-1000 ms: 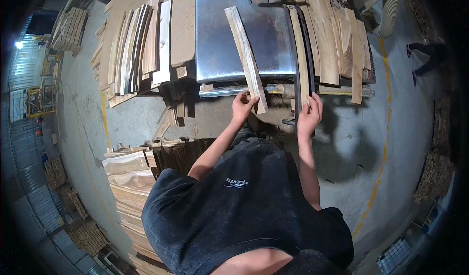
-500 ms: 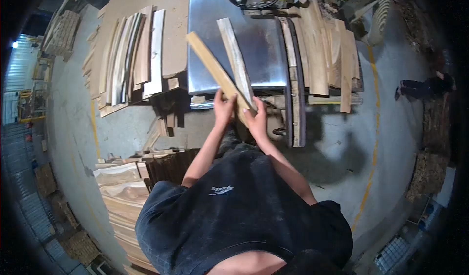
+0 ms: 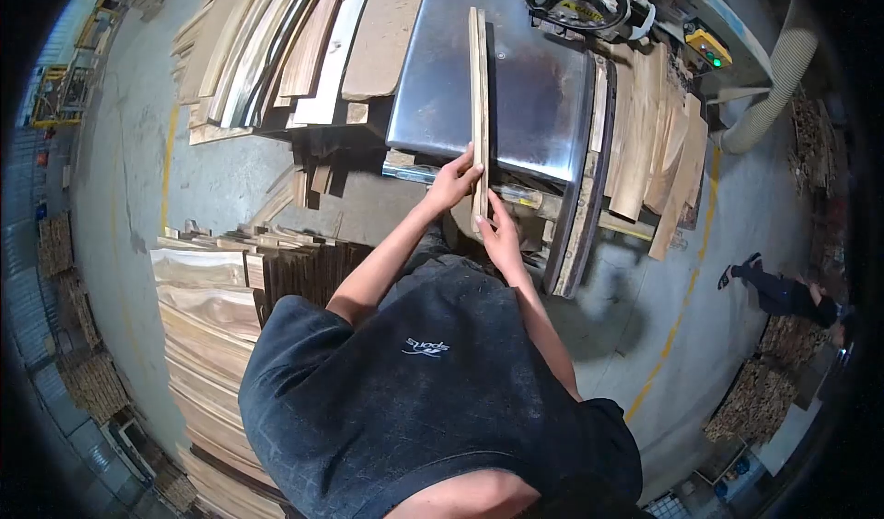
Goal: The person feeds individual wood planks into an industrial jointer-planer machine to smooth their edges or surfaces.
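Note:
Two long narrow wooden strips (image 3: 479, 86) lie side by side, nearly upright in view, with their far ends over the shiny metal machine table (image 3: 534, 118). Their near ends reach past the table's front edge toward my body. My left hand (image 3: 453, 184) is closed around the strips from the left, near that front edge. Lower down, my right hand (image 3: 500, 235) grips the near end from the right, thumb against the wood. The undersides of the strips and some fingertips are hidden.
Boards lie left of the metal table (image 3: 276, 49) and right of it (image 3: 635, 141). A black handwheel (image 3: 577, 29) and a yellow control box (image 3: 707, 47) stand at the back. Stacked planks (image 3: 212, 316) are at my left. Another person (image 3: 783, 293) is far right.
The strips were splayed apart and slanting left; now they are together and nearly straight ahead. Both hands have shifted slightly right, and the view has turned.

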`<action>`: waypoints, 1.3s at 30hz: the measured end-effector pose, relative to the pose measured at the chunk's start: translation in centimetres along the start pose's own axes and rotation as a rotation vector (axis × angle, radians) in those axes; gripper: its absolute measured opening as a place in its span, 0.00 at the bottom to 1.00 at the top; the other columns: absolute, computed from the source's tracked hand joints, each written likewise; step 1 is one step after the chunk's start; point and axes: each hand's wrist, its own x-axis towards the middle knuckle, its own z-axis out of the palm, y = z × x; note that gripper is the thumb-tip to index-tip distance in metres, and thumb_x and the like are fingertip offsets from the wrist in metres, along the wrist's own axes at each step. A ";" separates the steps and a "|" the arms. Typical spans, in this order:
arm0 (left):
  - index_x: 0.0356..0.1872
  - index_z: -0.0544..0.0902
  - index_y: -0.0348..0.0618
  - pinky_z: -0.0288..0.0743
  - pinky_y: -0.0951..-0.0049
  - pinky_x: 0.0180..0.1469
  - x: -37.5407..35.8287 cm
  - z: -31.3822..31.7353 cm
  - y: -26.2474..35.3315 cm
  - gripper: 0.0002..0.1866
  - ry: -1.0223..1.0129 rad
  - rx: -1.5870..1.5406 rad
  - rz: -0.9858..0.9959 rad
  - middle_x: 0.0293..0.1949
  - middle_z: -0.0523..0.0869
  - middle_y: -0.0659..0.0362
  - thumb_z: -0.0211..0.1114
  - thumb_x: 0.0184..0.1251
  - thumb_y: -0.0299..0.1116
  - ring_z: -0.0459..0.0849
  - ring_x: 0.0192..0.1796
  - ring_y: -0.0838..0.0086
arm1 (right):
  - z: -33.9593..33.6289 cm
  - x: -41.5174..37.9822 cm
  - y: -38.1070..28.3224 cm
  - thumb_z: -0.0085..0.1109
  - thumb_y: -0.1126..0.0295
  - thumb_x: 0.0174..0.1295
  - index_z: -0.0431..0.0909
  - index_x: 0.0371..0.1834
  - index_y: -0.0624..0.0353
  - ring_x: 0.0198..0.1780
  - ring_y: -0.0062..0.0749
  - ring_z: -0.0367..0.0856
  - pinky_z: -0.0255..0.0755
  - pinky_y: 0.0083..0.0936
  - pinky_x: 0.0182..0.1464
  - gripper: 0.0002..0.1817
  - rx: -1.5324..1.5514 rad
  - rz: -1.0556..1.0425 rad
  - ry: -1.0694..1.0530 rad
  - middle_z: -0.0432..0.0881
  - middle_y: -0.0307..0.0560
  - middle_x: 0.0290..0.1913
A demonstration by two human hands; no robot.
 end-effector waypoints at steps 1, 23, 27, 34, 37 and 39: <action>0.74 0.67 0.45 0.78 0.75 0.45 -0.5 0.1 1.1 0.31 -0.003 -0.004 0.003 0.45 0.87 0.57 0.64 0.72 0.38 0.82 0.42 0.79 | -0.2 0.2 0.1 0.58 0.72 0.69 0.58 0.77 0.58 0.66 0.39 0.74 0.73 0.31 0.62 0.34 0.018 -0.024 -0.054 0.68 0.57 0.72; 0.72 0.71 0.48 0.72 0.82 0.35 -2.0 -0.1 3.5 0.29 -0.014 -0.306 -0.235 0.38 0.84 0.68 0.67 0.71 0.36 0.75 0.34 0.87 | -0.8 1.0 0.2 0.60 0.77 0.67 0.57 0.79 0.56 0.67 0.32 0.72 0.70 0.28 0.65 0.37 0.235 0.123 -0.153 0.69 0.51 0.71; 0.71 0.71 0.41 0.73 0.82 0.33 -1.2 -0.1 1.6 0.29 -0.024 -0.336 -0.193 0.41 0.84 0.64 0.66 0.72 0.35 0.78 0.35 0.85 | -0.6 1.2 1.7 0.61 0.78 0.66 0.58 0.78 0.56 0.69 0.31 0.70 0.69 0.28 0.66 0.37 0.214 0.126 -0.131 0.68 0.50 0.71; 0.74 0.68 0.45 0.72 0.85 0.35 -3.0 0.4 1.7 0.32 -0.038 -0.265 -0.160 0.38 0.83 0.65 0.67 0.71 0.36 0.77 0.34 0.87 | -1.0 -0.3 -0.9 0.74 0.67 0.54 0.79 0.63 0.55 0.50 0.43 0.79 0.76 0.34 0.52 0.30 -0.359 -0.117 0.274 0.73 0.52 0.50; 0.74 0.66 0.45 0.74 0.83 0.37 -3.2 0.6 0.5 0.34 -0.019 -0.220 -0.160 0.43 0.85 0.61 0.68 0.70 0.36 0.80 0.37 0.84 | -1.9 -1.5 -3.0 0.71 0.64 0.57 0.84 0.53 0.57 0.49 0.46 0.79 0.74 0.36 0.48 0.20 -0.587 0.061 0.390 0.74 0.51 0.46; 0.74 0.65 0.42 0.76 0.81 0.37 -3.4 0.8 1.1 0.35 0.013 -0.130 -0.126 0.43 0.86 0.59 0.69 0.69 0.37 0.81 0.38 0.83 | -2.4 -1.4 -2.1 0.67 0.67 0.60 0.82 0.54 0.59 0.57 0.52 0.75 0.70 0.44 0.56 0.19 -0.807 -0.155 0.423 0.72 0.56 0.56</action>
